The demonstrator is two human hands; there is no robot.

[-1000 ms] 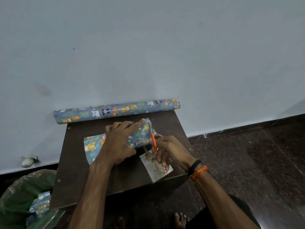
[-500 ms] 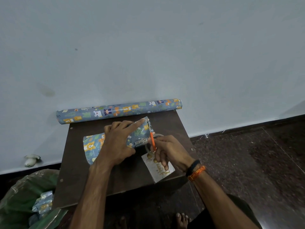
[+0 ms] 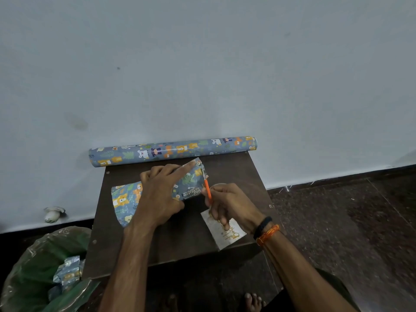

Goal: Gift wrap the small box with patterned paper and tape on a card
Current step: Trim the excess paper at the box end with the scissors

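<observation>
at centre frame, the left hand (image 3: 161, 199) presses flat on the small box (image 3: 155, 192), wrapped in patterned paper, on the dark bench (image 3: 234, 167), fingers straight across its top. the right hand (image 3: 229, 204) grips an orange-handled cutter (image 3: 207, 188), or possibly scissors, its tip at the wrap's right end. a card (image 3: 227, 237) lies under that hand near the bench's lower right edge. the paper roll (image 3: 173, 150) rests against the wall above; a green-lined bin (image 3: 40, 271) sits lower left.

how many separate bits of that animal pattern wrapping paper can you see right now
3. The roll lies along the table's far edge by the wall; the wrapped box sits under the left hand; crumpled scraps lie in the bin. More may be hidden there.
</observation>
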